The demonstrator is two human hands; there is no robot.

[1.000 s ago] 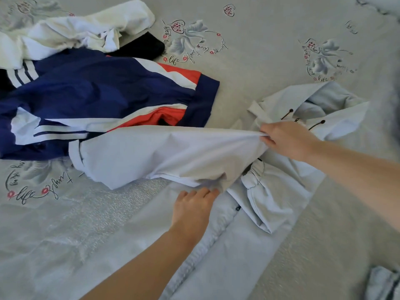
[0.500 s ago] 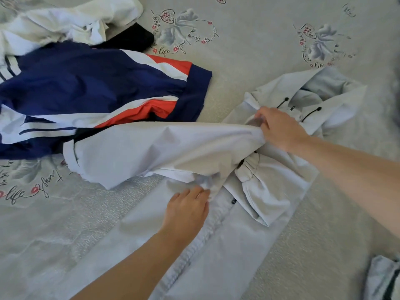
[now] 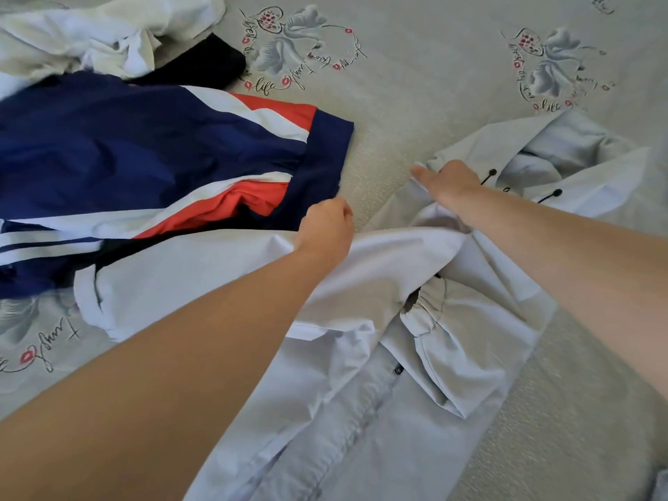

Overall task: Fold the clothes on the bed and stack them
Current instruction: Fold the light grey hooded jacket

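Observation:
A pale grey-blue hooded jacket [image 3: 415,410] lies across the bed, its hood [image 3: 564,164] with black cord ends at the upper right. One sleeve [image 3: 202,280] stretches out to the left. My left hand [image 3: 325,229] grips the upper edge of that sleeve with curled fingers. At the jacket's shoulder edge near the hood, my right hand [image 3: 448,182] lies with fingers stretched out flat.
A navy, white and red jacket [image 3: 144,153] lies at the left, partly under the pale sleeve. Behind it are a crumpled white garment [image 3: 90,34] and a black one [image 3: 209,63]. The grey bedspread [image 3: 415,85] with printed flowers shows beyond.
My left hand left the jacket's front near the hem and moved up to grip the sleeve's top edge. My right hand let go of the sleeve end and reached left along the shoulder.

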